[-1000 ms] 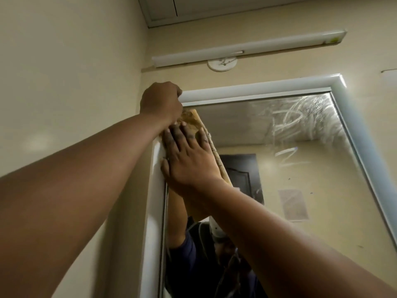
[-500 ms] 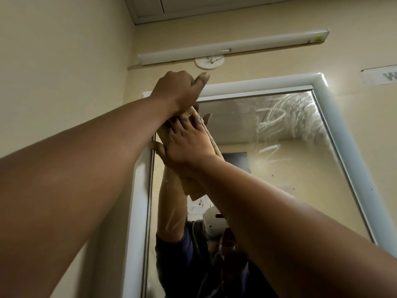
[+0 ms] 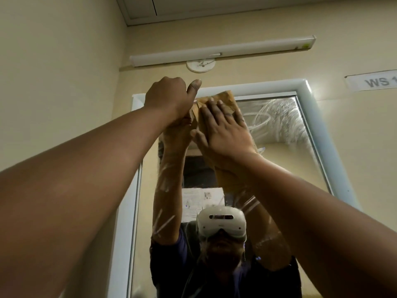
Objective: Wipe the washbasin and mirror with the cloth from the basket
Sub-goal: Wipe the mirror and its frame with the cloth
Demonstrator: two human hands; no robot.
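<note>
The white-framed mirror (image 3: pixel 285 164) hangs on the wall ahead, and both my arms reach up to its top edge. A tan cloth (image 3: pixel 225 98) lies flat against the glass just under the upper frame. My right hand (image 3: pixel 223 130) presses on it with straight, spread fingers. My left hand (image 3: pixel 169 100) is beside it on the left, fingers curled around the cloth's bunched left edge, thumb sticking up. Cloudy wipe streaks (image 3: pixel 279 119) cover the glass to the right of the cloth. The washbasin and basket are out of view.
A white tube light (image 3: pixel 221 51) and a round wall fitting (image 3: pixel 200 65) sit above the mirror. A label reading "WS 1" (image 3: pixel 373 82) is on the wall at the right. The side wall (image 3: pixel 64 61) stands close on the left. The mirror reflects a person wearing a headset.
Both hands and the cloth have slid right along the mirror's top edge, away from the upper left corner. My left thumb now points up.
</note>
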